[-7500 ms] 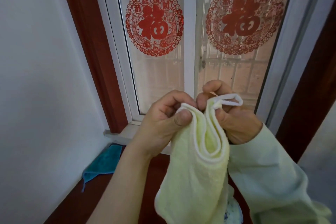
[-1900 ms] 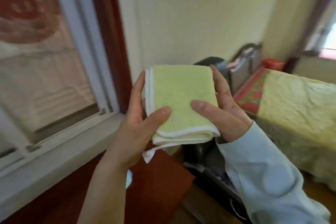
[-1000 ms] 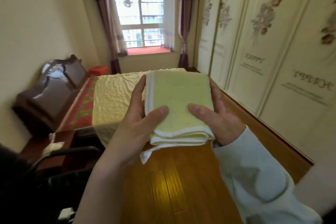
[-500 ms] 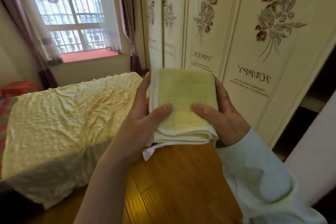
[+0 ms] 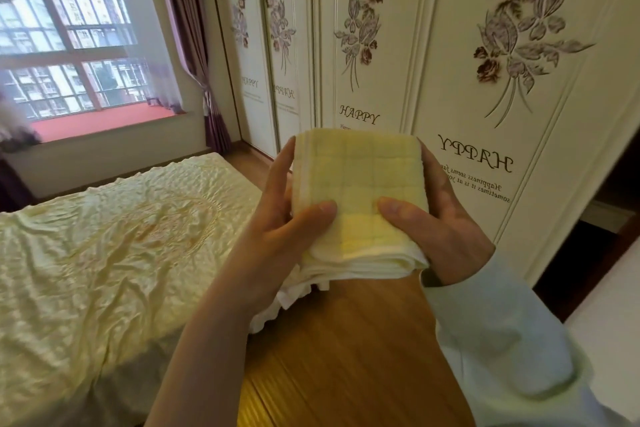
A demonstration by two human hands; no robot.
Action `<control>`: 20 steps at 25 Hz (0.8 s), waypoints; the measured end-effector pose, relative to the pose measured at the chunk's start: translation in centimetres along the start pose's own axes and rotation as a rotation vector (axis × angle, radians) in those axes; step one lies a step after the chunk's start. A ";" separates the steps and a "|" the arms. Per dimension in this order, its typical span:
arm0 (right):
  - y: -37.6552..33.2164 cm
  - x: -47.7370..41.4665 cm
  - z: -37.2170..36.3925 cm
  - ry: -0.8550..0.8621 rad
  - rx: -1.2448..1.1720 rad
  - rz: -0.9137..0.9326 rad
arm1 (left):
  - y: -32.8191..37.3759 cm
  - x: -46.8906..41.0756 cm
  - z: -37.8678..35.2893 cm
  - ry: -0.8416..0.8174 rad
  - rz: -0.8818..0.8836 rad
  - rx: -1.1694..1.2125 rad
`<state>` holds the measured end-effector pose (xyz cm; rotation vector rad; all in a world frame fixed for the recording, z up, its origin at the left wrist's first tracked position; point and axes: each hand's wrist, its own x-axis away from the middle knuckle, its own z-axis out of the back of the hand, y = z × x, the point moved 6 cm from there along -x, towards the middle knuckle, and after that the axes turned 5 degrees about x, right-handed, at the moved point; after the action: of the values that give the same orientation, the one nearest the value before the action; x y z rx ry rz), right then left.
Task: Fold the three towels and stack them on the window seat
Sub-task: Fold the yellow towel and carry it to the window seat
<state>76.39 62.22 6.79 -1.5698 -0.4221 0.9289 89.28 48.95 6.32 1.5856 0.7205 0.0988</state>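
Both hands hold the folded yellow towel (image 5: 356,198) up in the air. The left hand (image 5: 280,218) and the right hand (image 5: 436,218) each pinch a side (thumbs on top). The bed (image 5: 104,246) sits at nine o'clock.

- The left hand (image 5: 277,218) is raised in front of the chest, palm turned inward, fingers stretched upward along the left edge of the towel (image 5: 356,191).
- Its thumb lies across the towel's front, pressing it against the fingers behind.
- The left forearm is bare and rises from the lower edge.
- The right hand (image 5: 440,222) mirrors it on the right edge, thumb on the front, fingers behind.
- The right arm wears a pale sleeve (image 5: 502,340) reaching to the wrist.
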 end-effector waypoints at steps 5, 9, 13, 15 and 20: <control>5.5 -11.8 4.5 0.037 -0.020 0.000 | -6.0 -13.0 0.6 -0.040 0.013 0.014; 8.4 -22.3 8.8 0.056 -0.007 0.014 | -9.6 -24.4 0.2 -0.065 -0.001 0.008; 11.3 -33.5 12.0 0.015 0.025 0.033 | -13.4 -35.8 1.0 -0.057 -0.004 0.008; 13.2 -38.4 12.9 0.006 0.039 0.023 | -15.2 -40.5 2.0 -0.048 0.008 0.011; 19.5 -51.6 14.0 -0.021 0.071 -0.003 | -20.7 -53.0 6.3 -0.042 0.018 0.014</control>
<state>29.67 29.81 5.42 -1.4961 -0.4016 0.9487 42.13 16.61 4.51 1.6028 0.6757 0.0732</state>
